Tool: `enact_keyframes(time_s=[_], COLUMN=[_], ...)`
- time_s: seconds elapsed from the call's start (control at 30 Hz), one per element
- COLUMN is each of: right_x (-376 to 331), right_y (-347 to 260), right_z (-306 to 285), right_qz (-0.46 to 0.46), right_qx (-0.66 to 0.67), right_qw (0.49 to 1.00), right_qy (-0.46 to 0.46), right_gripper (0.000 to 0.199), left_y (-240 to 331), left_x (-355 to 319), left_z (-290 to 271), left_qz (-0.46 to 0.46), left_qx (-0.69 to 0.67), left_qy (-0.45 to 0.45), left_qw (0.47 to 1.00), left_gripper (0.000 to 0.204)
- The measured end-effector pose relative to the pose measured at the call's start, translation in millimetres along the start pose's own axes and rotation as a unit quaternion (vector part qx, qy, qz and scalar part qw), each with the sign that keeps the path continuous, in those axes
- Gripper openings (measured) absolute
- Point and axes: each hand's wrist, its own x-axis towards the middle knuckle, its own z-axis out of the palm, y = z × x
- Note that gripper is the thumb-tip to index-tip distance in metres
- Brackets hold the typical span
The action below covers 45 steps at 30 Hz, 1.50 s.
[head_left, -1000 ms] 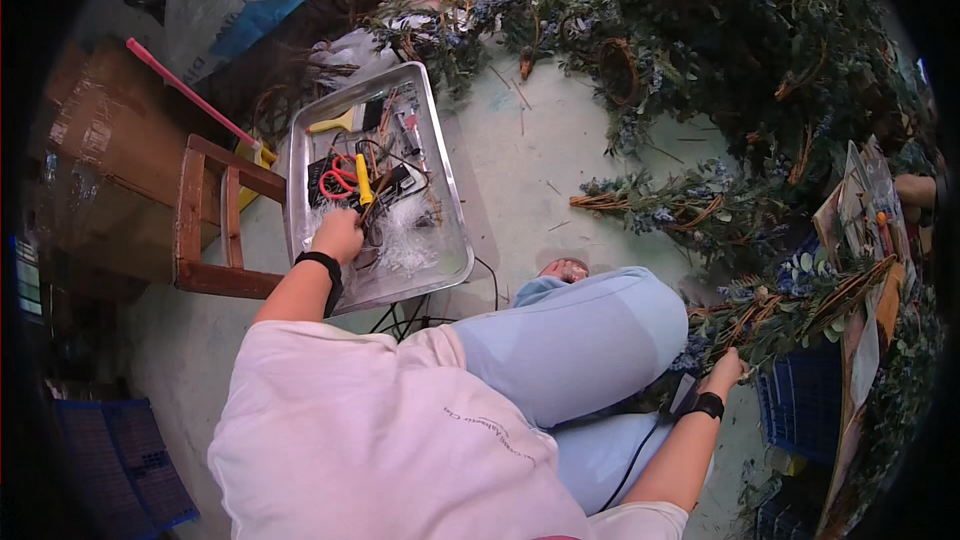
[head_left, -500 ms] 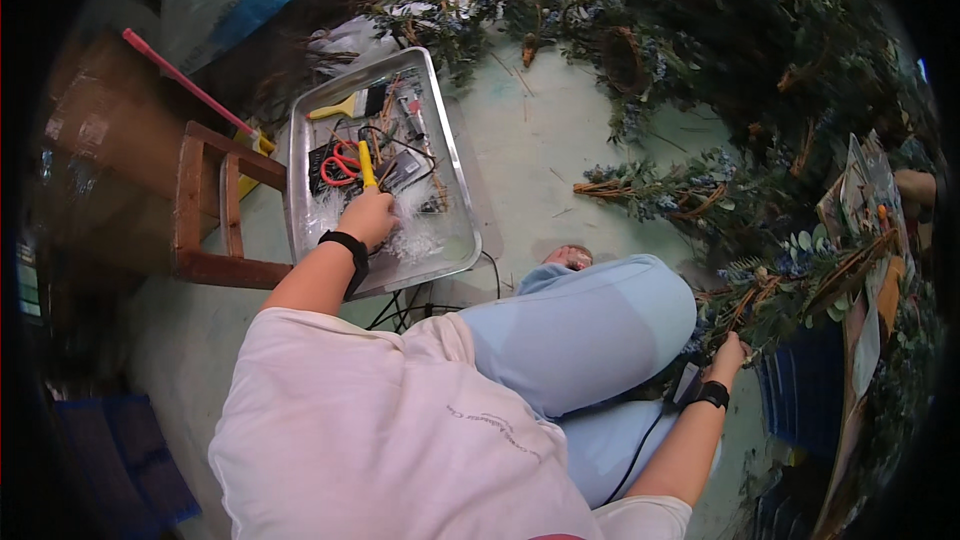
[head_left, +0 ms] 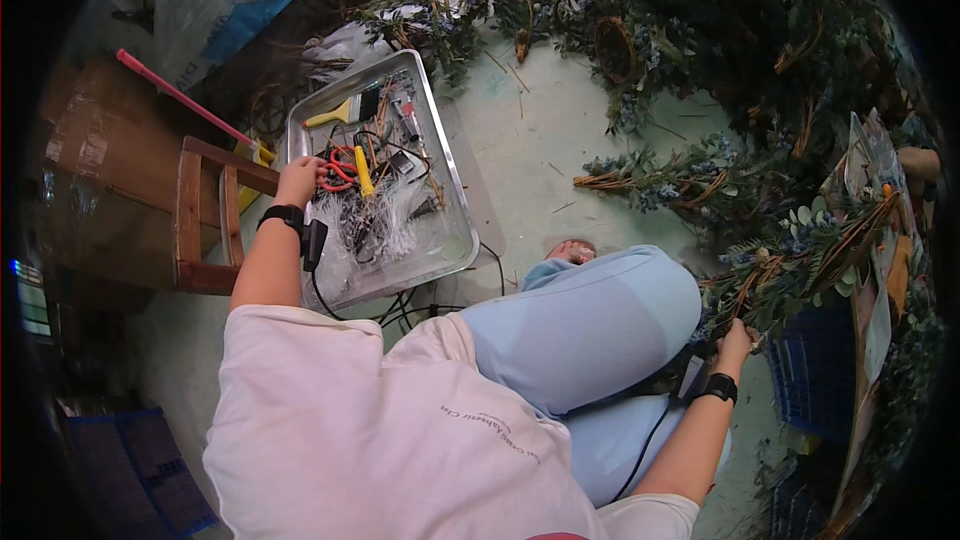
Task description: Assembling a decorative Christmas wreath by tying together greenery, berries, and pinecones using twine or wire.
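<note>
My left hand (head_left: 299,182) is over the left side of a metal tray (head_left: 458,200), its fingers closed at the red loop handles of a pair of scissors (head_left: 343,176). Right beside these lies a yellow-handled tool (head_left: 363,172). Clear plastic strands (head_left: 385,223) cover part of the tray's bottom. At the right, next to my bent knee, my right hand (head_left: 735,342) grips a leafy wreath (head_left: 745,290) with brown twigs and blue berries. Leaves hide the tips of my right fingers.
A brush (head_left: 335,114) lies at the tray's far end. A wooden stool (head_left: 190,210) stands left of it. Leafy wreaths (head_left: 690,50) pile up at the far right; a single bundle (head_left: 650,182) lies on the floor. Blue crates (head_left: 815,370) stand at the right. Another person's hand (head_left: 918,164) shows there.
My left hand has moved left, from the yellow-handled tool to the red scissors handles. The yellow-handled tool now lies free in the tray. My right hand keeps its grip on the wreath.
</note>
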Motion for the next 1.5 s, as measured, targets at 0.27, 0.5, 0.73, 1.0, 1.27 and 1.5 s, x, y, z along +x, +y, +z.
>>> enact_keyframes(time_s=[0.27, 0.5, 0.73, 1.0, 1.27, 1.5], right_x=[84, 84, 37, 99, 74, 5], right_y=[65, 63, 32, 85, 68, 18], right_z=[-10, -7, 5, -3, 7, 17], right_qz=[-0.186, -0.194, -0.082, -0.252, -0.228, -0.117], right_qx=[-0.254, -0.267, -0.148, -0.355, -0.248, -0.097], right_qw=[0.949, 0.943, 0.985, 0.900, 0.941, 0.987], right_qy=[0.031, 0.051, -0.009, 0.033, 0.044, 0.049], right_gripper=[0.029, 0.022, 0.044, 0.028, 0.038, 0.034], left_y=[-14, 44, 29, 68, 86, 29], left_x=[-7, -6, 8, -4, 35, 43], left_z=[39, 82, 93, 89, 71, 112], left_qz=[0.146, 0.315, 0.127, 0.114, 0.044, 0.063], left_qx=[0.090, 0.315, 0.420, 0.263, -0.006, 0.546], left_qy=[0.035, 0.039, -0.103, -0.193, -0.085, -0.095], left_qw=[0.985, 0.894, 0.893, 0.938, 0.995, 0.830], left_gripper=[0.019, 0.020, 0.021, 0.029, 0.027, 0.040])
